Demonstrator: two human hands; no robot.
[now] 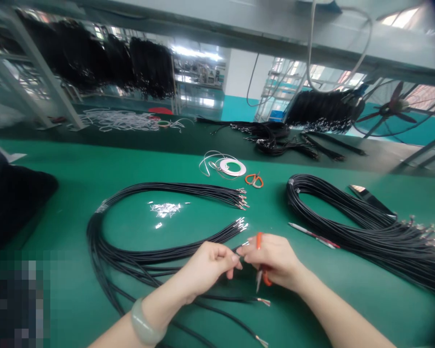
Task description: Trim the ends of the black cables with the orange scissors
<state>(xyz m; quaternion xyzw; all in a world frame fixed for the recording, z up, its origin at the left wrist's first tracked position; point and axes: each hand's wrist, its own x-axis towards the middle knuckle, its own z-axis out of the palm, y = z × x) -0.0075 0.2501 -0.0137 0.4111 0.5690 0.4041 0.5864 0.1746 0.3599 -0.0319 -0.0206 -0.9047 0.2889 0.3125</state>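
My left hand (214, 262) pinches a black cable close to its end, with the thumb and forefinger pressed together. Right beside it is my right hand (275, 258), which has orange-handled scissors (259, 240) hooked on its fingers, blades pointing down. Its thumb and forefinger touch or nearly touch the tip of the same cable; the exact contact is too small to see. A looped bundle of black cables (130, 191) curves round to the left, tied near its bend. Two loose cable ends (264, 302) with bared coloured wires lie below my hands.
White scraps (166, 209) lie inside the loop. Beyond it are a white tape roll (235, 167) and a second pair of orange scissors (254, 181). At right lie a pen (313, 235) and another cable bundle (329, 232). A metal shelf frame (47, 67) stands behind the green table.
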